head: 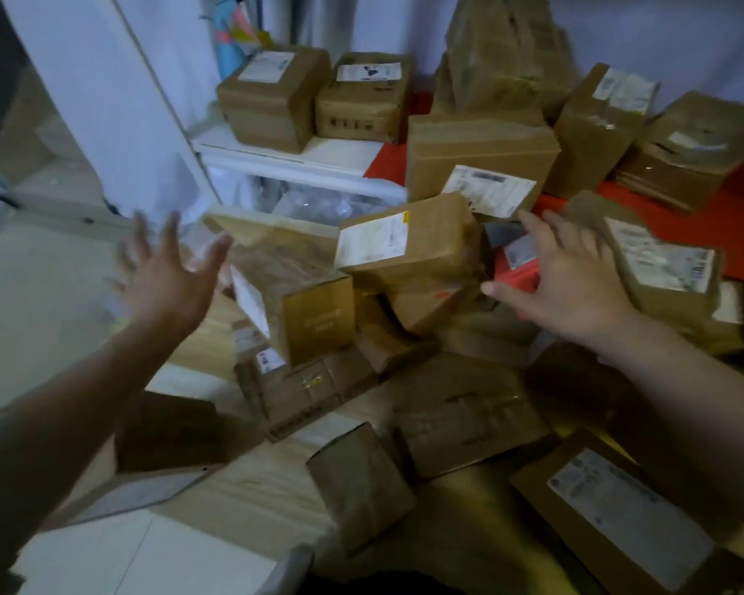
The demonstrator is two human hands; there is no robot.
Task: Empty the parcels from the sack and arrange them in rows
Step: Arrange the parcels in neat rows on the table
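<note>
Both bare arms reach forward over a loose heap of brown cardboard parcels (pixel 404 294) on the pale floor (pixel 39 302). The left hand (pixel 172 277) is raised, palm turned toward the pile, fingers spread wide and straight, holding nothing; it is blurred and hangs just left of a tilted box (pixel 301 311) with a white label on its side. The right hand (pixel 563 277) stretches out palm down, fingers splayed and relaxed, thumb pointing left; it hovers over a small red packet (pixel 518 272) between a labelled box (pixel 409 246) in the middle of the heap and another labelled box (pixel 662 268) to its right. Whether the fingertips touch anything I cannot tell.

More parcels lie scattered near the bottom of the view, not in rows. Others sit farther back on a red cloth (pixel 705 234), and two boxes stand side by side on a white plastic drawer unit (pixel 293 165). No sack can be made out.
</note>
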